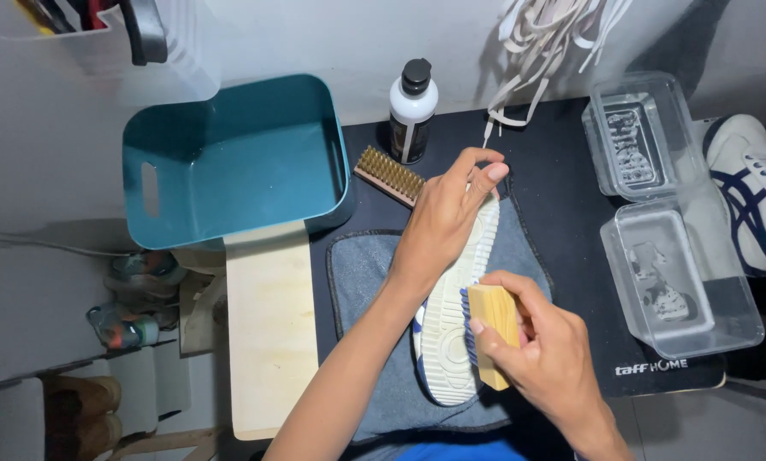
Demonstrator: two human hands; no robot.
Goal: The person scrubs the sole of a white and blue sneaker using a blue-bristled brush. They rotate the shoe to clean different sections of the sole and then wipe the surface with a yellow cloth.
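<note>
I look down on a black mat [562, 162] over a pale floor, and I place everything from the shoe [456, 341] lying sole-up on a grey towel [362, 273] mid-mat. Far left of the shoe sits a teal tub [229, 158] holding water, with a wooden board [272, 333] just below it. A brass brush [389, 175] and a white bottle [413, 107] lie up-left of the shoe, within reach. My left hand [447, 218] clamps the toe end, I judge to steady it. My right hand [545, 350] grips a wooden brush [491, 329], bristles against the sole's edge. Right of the shoe stand two clear boxes [678, 290]; laces [545, 43] hang above, and a second shoe [754, 188] lies far right.
</note>
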